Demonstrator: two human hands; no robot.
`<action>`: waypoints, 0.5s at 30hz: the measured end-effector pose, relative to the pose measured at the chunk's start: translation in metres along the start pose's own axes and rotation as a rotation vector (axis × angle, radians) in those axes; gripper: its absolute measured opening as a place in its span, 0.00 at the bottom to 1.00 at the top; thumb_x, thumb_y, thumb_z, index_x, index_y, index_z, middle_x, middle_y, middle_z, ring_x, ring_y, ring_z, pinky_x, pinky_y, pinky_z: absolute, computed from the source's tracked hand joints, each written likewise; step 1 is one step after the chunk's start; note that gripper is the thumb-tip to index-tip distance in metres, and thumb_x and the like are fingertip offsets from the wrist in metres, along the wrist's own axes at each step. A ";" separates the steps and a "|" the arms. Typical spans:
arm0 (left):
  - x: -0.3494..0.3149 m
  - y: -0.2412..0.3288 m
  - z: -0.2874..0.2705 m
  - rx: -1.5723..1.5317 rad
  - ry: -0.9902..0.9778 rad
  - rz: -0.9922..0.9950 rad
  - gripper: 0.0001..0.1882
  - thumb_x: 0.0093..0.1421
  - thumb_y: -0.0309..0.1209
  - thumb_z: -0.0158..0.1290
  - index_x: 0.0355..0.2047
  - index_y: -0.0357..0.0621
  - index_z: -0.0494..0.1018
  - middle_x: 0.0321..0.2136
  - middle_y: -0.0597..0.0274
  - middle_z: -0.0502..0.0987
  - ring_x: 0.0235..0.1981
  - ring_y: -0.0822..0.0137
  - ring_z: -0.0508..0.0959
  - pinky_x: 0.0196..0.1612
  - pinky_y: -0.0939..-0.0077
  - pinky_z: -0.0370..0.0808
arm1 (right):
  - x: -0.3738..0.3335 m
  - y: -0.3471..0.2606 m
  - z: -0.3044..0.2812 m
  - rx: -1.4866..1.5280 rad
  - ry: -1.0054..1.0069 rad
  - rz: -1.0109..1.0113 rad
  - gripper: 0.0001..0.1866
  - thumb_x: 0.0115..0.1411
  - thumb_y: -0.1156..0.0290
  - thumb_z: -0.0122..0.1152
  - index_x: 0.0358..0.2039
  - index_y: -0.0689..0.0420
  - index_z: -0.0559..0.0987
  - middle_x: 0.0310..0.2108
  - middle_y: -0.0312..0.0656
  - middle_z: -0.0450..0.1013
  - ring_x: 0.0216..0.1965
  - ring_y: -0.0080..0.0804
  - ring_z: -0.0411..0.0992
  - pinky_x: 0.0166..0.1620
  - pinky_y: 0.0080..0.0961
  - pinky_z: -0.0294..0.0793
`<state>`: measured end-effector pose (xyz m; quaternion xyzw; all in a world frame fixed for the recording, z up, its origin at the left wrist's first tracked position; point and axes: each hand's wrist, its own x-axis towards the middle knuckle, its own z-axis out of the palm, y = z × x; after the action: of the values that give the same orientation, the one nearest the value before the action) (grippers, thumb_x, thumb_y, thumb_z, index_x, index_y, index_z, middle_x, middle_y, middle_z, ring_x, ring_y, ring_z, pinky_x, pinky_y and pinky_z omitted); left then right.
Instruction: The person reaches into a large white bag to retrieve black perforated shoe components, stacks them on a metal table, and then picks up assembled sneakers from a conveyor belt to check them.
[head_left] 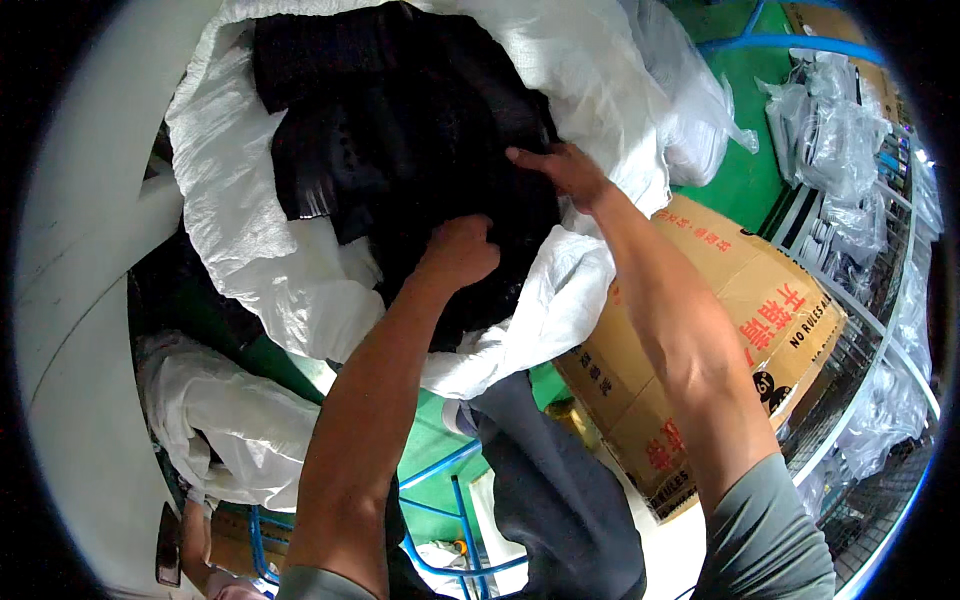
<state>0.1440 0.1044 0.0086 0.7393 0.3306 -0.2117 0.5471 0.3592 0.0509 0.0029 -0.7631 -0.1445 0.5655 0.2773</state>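
Fabric [400, 130] lies in the sack [235, 240]; 1 carton [720, 290] sits to its right.

The sack [235, 220] gleams at ten o'clock; the black cloth [400, 140] loses detail. Fisheye curvature bends the rack [838, 428] at three o'clock.

red characters [778, 312], black lettering [812, 321] and round marks [764, 387] on a cardboard box [735, 285]

The black cloth [400, 130] looks matt to me, the white sack [240, 240] crinkly and faintly glossy, the carton [745, 285] smooth cardboard.
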 end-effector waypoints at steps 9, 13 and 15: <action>-0.007 -0.005 -0.019 -0.125 -0.069 0.006 0.21 0.53 0.35 0.56 0.45 0.35 0.78 0.46 0.39 0.79 0.50 0.44 0.78 0.57 0.55 0.73 | -0.058 -0.009 0.069 -0.759 0.811 -0.297 0.32 0.62 0.43 0.61 0.29 0.67 0.77 0.31 0.59 0.76 0.36 0.59 0.76 0.40 0.45 0.75; -0.006 -0.006 -0.016 -0.147 0.217 -0.166 0.20 0.55 0.34 0.56 0.45 0.34 0.78 0.48 0.39 0.78 0.51 0.41 0.77 0.56 0.56 0.73 | -0.073 -0.005 0.080 -0.701 0.901 -0.423 0.26 0.62 0.48 0.62 0.27 0.63 0.75 0.30 0.56 0.74 0.33 0.59 0.74 0.37 0.47 0.74; 0.000 -0.002 -0.017 -0.158 0.336 -0.223 0.21 0.55 0.33 0.56 0.47 0.34 0.77 0.48 0.38 0.78 0.51 0.41 0.77 0.55 0.57 0.73 | -0.072 -0.005 0.079 -0.643 0.893 -0.492 0.22 0.63 0.54 0.64 0.27 0.63 0.75 0.29 0.56 0.74 0.31 0.58 0.73 0.35 0.48 0.71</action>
<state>0.1414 0.1209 0.0122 0.6779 0.5125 -0.1182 0.5136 0.2629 0.0373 0.0459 -0.9167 -0.3501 0.0376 0.1890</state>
